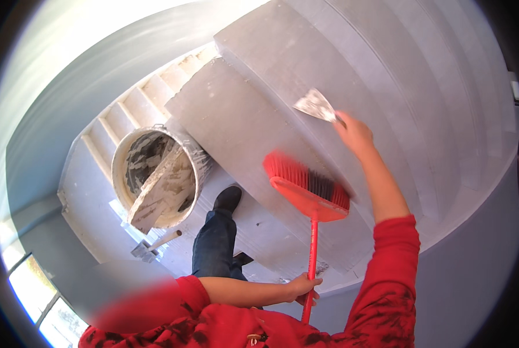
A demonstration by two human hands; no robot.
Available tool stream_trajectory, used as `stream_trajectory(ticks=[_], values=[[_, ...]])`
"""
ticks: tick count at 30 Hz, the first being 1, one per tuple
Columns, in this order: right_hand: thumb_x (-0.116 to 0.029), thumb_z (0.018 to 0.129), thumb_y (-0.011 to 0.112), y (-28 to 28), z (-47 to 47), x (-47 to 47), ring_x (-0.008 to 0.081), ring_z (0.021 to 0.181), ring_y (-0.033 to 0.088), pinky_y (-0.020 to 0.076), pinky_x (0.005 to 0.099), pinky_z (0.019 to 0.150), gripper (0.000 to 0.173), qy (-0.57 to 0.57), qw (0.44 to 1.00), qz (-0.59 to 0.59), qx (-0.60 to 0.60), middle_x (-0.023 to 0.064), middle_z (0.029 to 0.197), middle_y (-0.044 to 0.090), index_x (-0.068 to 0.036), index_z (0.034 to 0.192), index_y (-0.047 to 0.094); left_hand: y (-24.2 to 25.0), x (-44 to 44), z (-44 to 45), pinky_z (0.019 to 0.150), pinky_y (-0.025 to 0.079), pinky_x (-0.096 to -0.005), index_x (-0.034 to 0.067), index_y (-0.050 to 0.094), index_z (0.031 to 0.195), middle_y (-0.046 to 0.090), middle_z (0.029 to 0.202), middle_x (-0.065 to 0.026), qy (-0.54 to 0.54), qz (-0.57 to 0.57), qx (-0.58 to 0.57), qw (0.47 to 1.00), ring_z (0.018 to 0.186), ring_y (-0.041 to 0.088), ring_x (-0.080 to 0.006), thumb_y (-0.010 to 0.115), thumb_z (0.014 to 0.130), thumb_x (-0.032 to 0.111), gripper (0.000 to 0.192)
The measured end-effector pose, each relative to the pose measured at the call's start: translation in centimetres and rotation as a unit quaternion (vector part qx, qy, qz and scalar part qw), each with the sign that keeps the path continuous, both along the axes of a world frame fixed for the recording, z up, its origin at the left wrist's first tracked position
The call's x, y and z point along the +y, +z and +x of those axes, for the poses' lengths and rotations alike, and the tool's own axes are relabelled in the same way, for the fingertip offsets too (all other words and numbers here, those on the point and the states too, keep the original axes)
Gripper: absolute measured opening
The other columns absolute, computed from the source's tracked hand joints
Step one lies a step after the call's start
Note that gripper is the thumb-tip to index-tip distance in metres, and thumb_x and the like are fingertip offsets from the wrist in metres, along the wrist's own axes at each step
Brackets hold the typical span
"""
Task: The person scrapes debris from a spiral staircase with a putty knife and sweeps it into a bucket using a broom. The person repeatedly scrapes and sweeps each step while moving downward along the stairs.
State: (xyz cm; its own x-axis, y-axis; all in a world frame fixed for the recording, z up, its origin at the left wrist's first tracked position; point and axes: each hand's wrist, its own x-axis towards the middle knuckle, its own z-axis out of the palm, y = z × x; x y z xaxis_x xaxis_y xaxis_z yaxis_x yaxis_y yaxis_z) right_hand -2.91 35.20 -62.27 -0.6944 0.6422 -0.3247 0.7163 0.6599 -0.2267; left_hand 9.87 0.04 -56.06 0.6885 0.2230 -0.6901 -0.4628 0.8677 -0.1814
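Observation:
My left hand [302,288] is closed around the red handle of a broom [310,200], whose red and black bristles point up the picture over a grey stair step [242,113]. My right hand [354,134] grips a putty knife [316,104] by its handle. Its wide blade, smeared with pale material, is over the steps and points up and left. Whether the blade or the bristles touch the steps, I cannot tell.
A coated bucket [116,165] with a smeared board [163,187] in it stands left of the steps. Near it lies a tool with a pale handle [166,239]. More steps [372,52] curve at the upper right. My shoe [228,199] is beside the bucket.

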Motion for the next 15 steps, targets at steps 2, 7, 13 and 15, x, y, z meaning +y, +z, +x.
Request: stream_trajectory(ticks=[2, 7, 13, 15], values=[[-0.032, 0.084, 0.054, 0.4, 5.4, 1.3, 0.0305, 0.090, 0.062, 0.0485, 0.0407, 0.074, 0.029, -0.039, 0.999, -0.015, 0.013, 0.0107, 0.097, 0.066, -0.018, 0.108, 0.062, 0.0, 0.6, -1.0, 0.057, 0.054, -0.0388, 0.011, 0.033, 0.122, 0.063, 0.082, -0.0099, -0.002, -0.023, -0.012, 1.000, 0.066, 0.065, -0.0229, 0.049, 0.091, 0.037, 0.044], [-0.027, 0.083, 0.057, 1.9, 13.5, 3.2, 0.0305, 0.088, 0.063, 0.0492, 0.0374, 0.076, 0.027, -0.147, 0.989, -0.004, 0.004, 0.0116, 0.097, 0.066, -0.015, 0.105, 0.066, -0.6, 1.7, -2.8, 0.067, 0.055, -0.0383, 0.009, 0.039, 0.106, 0.063, 0.086, -0.0106, 0.015, 0.001, -0.050, 0.999, 0.075, 0.065, -0.0215, 0.047, 0.093, 0.036, 0.031], [-0.033, 0.083, 0.057, -0.5, 4.1, 9.1, 0.0312, 0.089, 0.063, 0.0493, 0.0373, 0.076, 0.030, -0.060, 0.996, 0.045, 0.054, 0.0129, 0.097, 0.065, -0.016, 0.105, 0.066, -1.0, 2.3, -3.2, 0.068, 0.055, -0.0370, 0.007, 0.042, 0.105, 0.064, 0.088, -0.0112, 0.019, 0.007, -0.059, 0.998, 0.075, 0.066, -0.0217, 0.046, 0.093, 0.034, 0.030], [-0.033, 0.082, 0.058, -2.0, -1.4, 12.0, 0.0314, 0.088, 0.062, 0.0491, 0.0388, 0.075, 0.027, -0.028, 0.998, 0.054, 0.035, 0.0119, 0.095, 0.065, -0.019, 0.105, 0.066, -1.0, 2.2, -3.4, 0.067, 0.055, -0.0368, 0.006, 0.042, 0.106, 0.064, 0.088, -0.0117, 0.018, 0.003, -0.061, 0.998, 0.075, 0.066, -0.0220, 0.046, 0.093, 0.033, 0.030]])
